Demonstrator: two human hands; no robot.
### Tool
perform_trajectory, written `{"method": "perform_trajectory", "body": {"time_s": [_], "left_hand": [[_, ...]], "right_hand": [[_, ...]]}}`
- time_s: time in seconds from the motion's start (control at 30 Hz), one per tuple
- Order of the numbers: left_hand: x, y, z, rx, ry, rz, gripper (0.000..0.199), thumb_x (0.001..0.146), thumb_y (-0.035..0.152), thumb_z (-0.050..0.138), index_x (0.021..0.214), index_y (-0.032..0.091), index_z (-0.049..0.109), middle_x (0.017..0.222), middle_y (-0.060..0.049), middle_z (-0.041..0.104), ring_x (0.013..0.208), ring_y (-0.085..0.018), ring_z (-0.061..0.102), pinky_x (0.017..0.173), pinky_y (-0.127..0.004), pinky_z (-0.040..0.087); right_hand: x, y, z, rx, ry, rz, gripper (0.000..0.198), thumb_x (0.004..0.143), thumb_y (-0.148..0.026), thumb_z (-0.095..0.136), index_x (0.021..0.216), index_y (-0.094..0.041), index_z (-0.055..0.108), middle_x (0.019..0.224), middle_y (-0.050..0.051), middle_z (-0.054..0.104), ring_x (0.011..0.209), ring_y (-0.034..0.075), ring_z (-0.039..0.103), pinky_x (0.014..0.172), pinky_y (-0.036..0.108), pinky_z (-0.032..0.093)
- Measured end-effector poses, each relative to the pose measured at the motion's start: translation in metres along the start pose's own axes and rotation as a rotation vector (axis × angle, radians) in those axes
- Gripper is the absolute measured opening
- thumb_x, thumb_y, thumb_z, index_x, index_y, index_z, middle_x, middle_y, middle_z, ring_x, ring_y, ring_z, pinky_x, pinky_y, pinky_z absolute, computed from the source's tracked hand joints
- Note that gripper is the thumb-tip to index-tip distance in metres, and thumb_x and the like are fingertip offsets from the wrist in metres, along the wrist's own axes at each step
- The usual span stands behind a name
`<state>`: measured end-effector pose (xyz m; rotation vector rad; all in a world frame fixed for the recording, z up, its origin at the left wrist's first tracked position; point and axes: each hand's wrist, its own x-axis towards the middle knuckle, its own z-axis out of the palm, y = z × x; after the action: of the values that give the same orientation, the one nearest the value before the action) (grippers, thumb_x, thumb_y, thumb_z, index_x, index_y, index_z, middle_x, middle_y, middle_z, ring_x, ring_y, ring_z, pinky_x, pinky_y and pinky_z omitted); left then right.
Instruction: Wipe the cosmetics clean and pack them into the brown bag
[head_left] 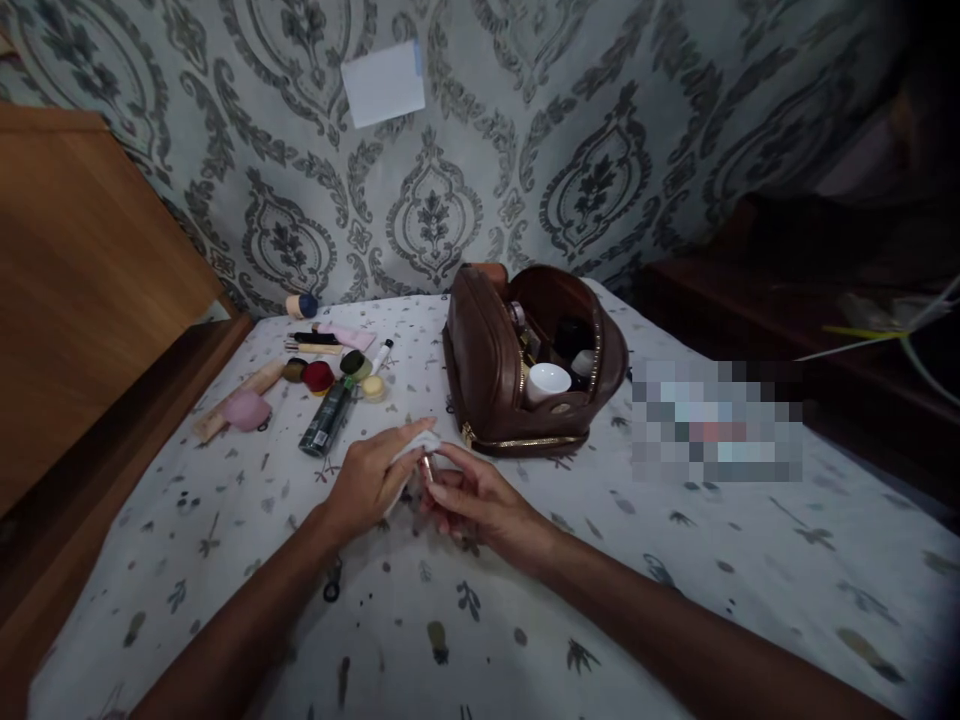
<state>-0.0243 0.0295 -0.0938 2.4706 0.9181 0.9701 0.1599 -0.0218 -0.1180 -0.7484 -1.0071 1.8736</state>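
My left hand pinches a white wipe, folded over its fingers. Between the fingers of my right hand is a small, shiny rose-gold tube, and the wipe touches its upper end. The tube's lower part is hidden by my fingers, so its exact kind does not show. Just beyond both hands stands an open brown cosmetic bag with gold zips. A white cup-like container sits in the bag's front, with darker bottles behind it.
Left of the bag lie a dark green tube, a pink rounded item, a red-lidded jar, a small yellow jar and a pink tube. Wooden furniture borders the left. A blurred-out patch lies right on the patterned sheet.
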Motion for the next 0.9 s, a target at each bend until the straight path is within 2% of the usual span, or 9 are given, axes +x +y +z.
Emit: {"method": "perform_trajectory", "body": {"time_s": [0.1,0.23,0.3,0.43,0.53,0.6,0.67,0.77,0.9], "left_hand": [[0.0016,-0.0031,-0.0039,-0.014,0.055,-0.147,0.039,0.102,0.033,0.041,0.134,0.018,0.056,0.120,-0.008,0.071,0.104,-0.019,0.069,0.092,-0.028,0.052],[0.0003,-0.0035,-0.0039,0.015,0.204,-0.249,0.039,0.101,0.034,0.044,0.135,0.016,0.049,0.107,-0.007,0.072,0.080,-0.015,0.068,0.075,-0.026,0.054],[-0.0016,-0.0024,-0.0028,0.046,0.218,-0.171,0.033,0.099,0.032,0.047,0.129,0.018,0.054,0.101,-0.006,0.073,0.069,-0.013,0.066,0.067,-0.024,0.053],[-0.0040,0.0015,-0.0017,0.126,0.084,0.202,0.025,0.096,0.024,0.053,0.118,0.020,0.064,0.089,-0.004,0.074,0.068,-0.012,0.068,0.065,-0.022,0.053],[-0.0027,0.0029,-0.0028,0.160,0.065,0.288,0.025,0.095,0.019,0.055,0.117,0.019,0.067,0.078,-0.002,0.073,0.065,-0.012,0.068,0.061,-0.021,0.053],[-0.0011,0.0018,-0.0045,0.139,0.111,0.238,0.024,0.094,0.019,0.057,0.114,0.017,0.069,0.085,-0.005,0.076,0.073,-0.014,0.071,0.068,-0.022,0.055],[0.0004,-0.0003,-0.0066,0.097,0.165,0.124,0.022,0.093,0.021,0.058,0.111,0.017,0.071,0.096,-0.007,0.077,0.084,-0.016,0.073,0.078,-0.024,0.056],[0.0014,-0.0027,-0.0078,0.035,0.198,-0.067,0.024,0.094,0.027,0.057,0.110,0.017,0.072,0.103,-0.006,0.077,0.084,-0.016,0.073,0.078,-0.024,0.056],[0.0008,-0.0009,-0.0036,-0.045,0.169,-0.125,0.028,0.095,0.029,0.054,0.114,0.016,0.070,0.107,-0.007,0.076,0.093,-0.018,0.072,0.084,-0.026,0.056]], "right_hand": [[-0.0015,-0.0012,0.0008,-0.045,-0.029,0.022,0.075,0.079,-0.044,0.077,0.141,-0.022,0.043,0.081,0.001,0.067,0.057,0.010,0.058,0.049,0.022,0.035],[-0.0004,0.0007,0.0010,-0.041,0.007,0.023,0.070,0.077,-0.040,0.078,0.138,-0.023,0.047,0.079,-0.001,0.064,0.055,0.009,0.056,0.049,0.022,0.035],[0.0007,0.0022,0.0013,-0.041,0.028,0.009,0.060,0.076,-0.039,0.079,0.128,-0.021,0.054,0.078,-0.002,0.063,0.053,0.008,0.053,0.047,0.022,0.033],[0.0007,0.0017,0.0035,-0.045,0.073,-0.015,0.042,0.076,-0.039,0.078,0.107,-0.019,0.059,0.074,-0.003,0.060,0.051,0.006,0.048,0.044,0.020,0.031],[-0.0012,-0.0005,0.0052,-0.076,0.071,-0.016,0.038,0.077,-0.041,0.078,0.102,-0.019,0.059,0.070,-0.005,0.056,0.051,0.006,0.047,0.045,0.020,0.032],[-0.0022,-0.0011,0.0055,-0.103,0.054,-0.002,0.040,0.077,-0.041,0.077,0.106,-0.020,0.059,0.069,-0.005,0.056,0.051,0.006,0.048,0.046,0.020,0.033],[-0.0027,-0.0010,0.0053,-0.117,0.021,0.024,0.046,0.078,-0.042,0.077,0.113,-0.020,0.057,0.073,-0.004,0.059,0.051,0.007,0.052,0.046,0.021,0.033],[-0.0027,-0.0015,0.0051,-0.082,-0.022,0.041,0.053,0.076,-0.044,0.078,0.116,-0.019,0.055,0.080,0.000,0.066,0.055,0.009,0.059,0.048,0.022,0.034],[-0.0032,-0.0056,0.0065,-0.004,-0.076,0.044,0.055,0.077,-0.045,0.078,0.119,-0.021,0.053,0.084,0.003,0.070,0.059,0.011,0.063,0.050,0.023,0.035]]}}
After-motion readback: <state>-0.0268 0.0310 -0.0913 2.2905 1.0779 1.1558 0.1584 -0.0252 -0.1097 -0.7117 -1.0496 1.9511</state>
